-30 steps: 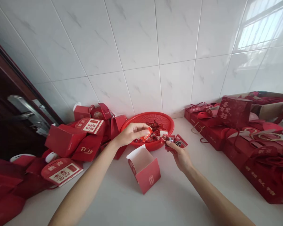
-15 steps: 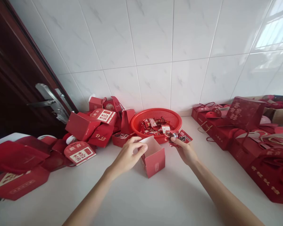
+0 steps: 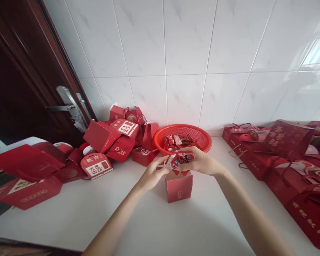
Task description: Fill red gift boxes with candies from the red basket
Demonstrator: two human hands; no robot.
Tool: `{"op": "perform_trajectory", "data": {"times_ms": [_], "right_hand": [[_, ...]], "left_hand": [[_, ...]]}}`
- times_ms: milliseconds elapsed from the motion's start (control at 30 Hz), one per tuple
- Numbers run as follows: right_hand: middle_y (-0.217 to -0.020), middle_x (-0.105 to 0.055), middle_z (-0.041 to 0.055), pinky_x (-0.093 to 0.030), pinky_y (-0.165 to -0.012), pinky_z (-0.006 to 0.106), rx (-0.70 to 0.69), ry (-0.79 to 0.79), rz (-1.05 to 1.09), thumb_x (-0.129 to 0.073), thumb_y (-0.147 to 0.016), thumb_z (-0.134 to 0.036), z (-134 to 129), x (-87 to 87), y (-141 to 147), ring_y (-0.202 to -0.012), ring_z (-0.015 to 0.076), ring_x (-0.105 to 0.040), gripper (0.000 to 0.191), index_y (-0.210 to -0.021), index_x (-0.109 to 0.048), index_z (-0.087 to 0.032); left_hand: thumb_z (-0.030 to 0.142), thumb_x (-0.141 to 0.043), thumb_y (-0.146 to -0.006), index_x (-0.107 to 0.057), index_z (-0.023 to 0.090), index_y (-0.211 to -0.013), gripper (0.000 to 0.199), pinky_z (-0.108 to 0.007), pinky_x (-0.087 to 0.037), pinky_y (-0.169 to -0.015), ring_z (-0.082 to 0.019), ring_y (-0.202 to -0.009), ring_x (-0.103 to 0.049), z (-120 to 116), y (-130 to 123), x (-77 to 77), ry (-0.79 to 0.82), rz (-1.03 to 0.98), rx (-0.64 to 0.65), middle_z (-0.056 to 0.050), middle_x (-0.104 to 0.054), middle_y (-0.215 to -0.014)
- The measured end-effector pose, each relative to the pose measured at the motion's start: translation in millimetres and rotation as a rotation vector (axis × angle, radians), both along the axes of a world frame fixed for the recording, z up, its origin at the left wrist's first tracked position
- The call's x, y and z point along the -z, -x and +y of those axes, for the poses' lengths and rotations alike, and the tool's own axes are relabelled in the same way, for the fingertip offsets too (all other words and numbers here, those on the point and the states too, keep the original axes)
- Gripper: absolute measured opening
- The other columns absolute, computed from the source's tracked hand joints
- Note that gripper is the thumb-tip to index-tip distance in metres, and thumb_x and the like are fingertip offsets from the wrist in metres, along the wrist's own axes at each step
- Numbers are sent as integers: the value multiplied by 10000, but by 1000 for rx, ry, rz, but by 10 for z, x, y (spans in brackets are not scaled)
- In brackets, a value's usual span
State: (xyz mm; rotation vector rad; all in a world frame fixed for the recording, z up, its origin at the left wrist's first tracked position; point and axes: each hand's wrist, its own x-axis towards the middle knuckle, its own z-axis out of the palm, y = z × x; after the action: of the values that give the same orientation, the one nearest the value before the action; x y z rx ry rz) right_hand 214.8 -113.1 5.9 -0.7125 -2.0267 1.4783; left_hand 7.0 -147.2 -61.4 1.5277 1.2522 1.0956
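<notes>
A small red paper box [image 3: 179, 188] stands on the white tabletop with its top open. My left hand [image 3: 152, 176] is at the box's upper left edge, thumb and fingers closed around the pale flap there. Just over the opening, my right hand [image 3: 201, 161] grips several red-wrapped candies [image 3: 176, 161], their wrappers showing between the two hands. Behind the box sits a red plastic basket [image 3: 206, 137] holding more wrapped candies [image 3: 188, 140]. The inside of the box is mostly hidden by my hands and the candies.
Red gift boxes [image 3: 102, 140] lie in a loose pile at the left, against the tiled wall [image 3: 146, 96]. Filled red boxes [image 3: 282, 192] with cord handles stand in rows at the right. A dark door [image 3: 24, 71] with a metal handle [image 3: 69, 106] is at the far left.
My right hand has moved left with the candies, from beside the box to over its opening. My left hand stays at the box's edge. The whole view has shifted slightly.
</notes>
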Motion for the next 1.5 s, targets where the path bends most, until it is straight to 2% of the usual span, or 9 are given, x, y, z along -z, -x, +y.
{"op": "perform_trajectory", "data": {"times_ms": [167,500,600,733,800,900,1067,1267,1500], "right_hand": [[-673,-642,-9,-459,-571,265,77,-122,-260,-697,-729,-199,30,-26,-9,-607,152,-605,69,-792,-670,-190],[-583,-519,-34,-316,-508,248,274,-375,-442,-683,-802,-404,107,162,222,-543,125,-484,237,-718,-569,-214],[-551,-536,-44,-380,-503,262,336,-241,-264,-645,-839,-466,87,157,232,-505,147,-531,262,-846,-527,-232],[-669,-649,-8,-515,-559,304,152,138,92,-566,-867,-430,9,82,237,-568,175,-643,230,-939,-488,-226],[-738,-667,8,-541,-620,306,75,197,168,-535,-862,-358,-25,55,245,-649,172,-666,152,-896,-524,-211],[-796,-678,1,-518,-653,280,25,43,104,-545,-847,-277,-32,78,249,-740,162,-649,92,-881,-594,-206],[-699,-650,-3,-412,-531,261,132,-323,-191,-594,-812,-208,53,212,218,-609,143,-569,71,-825,-663,-206],[-806,-717,39,-481,-643,297,289,-392,-251,-633,-805,-205,143,218,122,-750,195,-664,165,-954,-704,-207],[-955,-739,49,-508,-722,319,149,-431,-207,-705,-813,-351,66,140,-69,-875,224,-681,212,-995,-728,-245]], "left_hand": [[252,-650,-682,-683,229,-1257,576,-372,-477,-968,-279,-1146,-593,-13,58,48,71,-86,-74,-66,-668,-1291],[291,-635,-680,-650,211,-1297,622,-352,-459,-965,-260,-1114,-589,5,85,120,51,-108,-28,-64,-678,-1235],[320,-636,-684,-641,216,-1305,630,-353,-471,-936,-247,-1059,-603,6,90,131,51,-82,-40,-53,-695,-1146],[330,-627,-718,-645,220,-1285,578,-353,-491,-886,-230,-970,-621,-5,62,119,24,-72,-11,-48,-702,-1081],[318,-613,-746,-647,210,-1274,540,-365,-490,-905,-235,-972,-631,-11,41,109,-13,-101,41,-55,-705,-1068],[292,-599,-762,-649,201,-1275,523,-383,-489,-935,-247,-991,-637,-15,27,108,-43,-121,64,-64,-711,-1092],[300,-617,-712,-638,217,-1303,596,-372,-489,-928,-244,-1009,-621,-13,52,140,-9,-96,-20,-69,-687,-1197],[348,-624,-713,-631,196,-1318,624,-354,-488,-887,-232,-972,-616,-16,68,158,23,-53,-60,-60,-701,-1091],[382,-660,-751,-646,222,-1299,571,-383,-471,-991,-280,-1190,-576,-32,47,185,-34,-64,-79,-80,-611,-1375]]}}
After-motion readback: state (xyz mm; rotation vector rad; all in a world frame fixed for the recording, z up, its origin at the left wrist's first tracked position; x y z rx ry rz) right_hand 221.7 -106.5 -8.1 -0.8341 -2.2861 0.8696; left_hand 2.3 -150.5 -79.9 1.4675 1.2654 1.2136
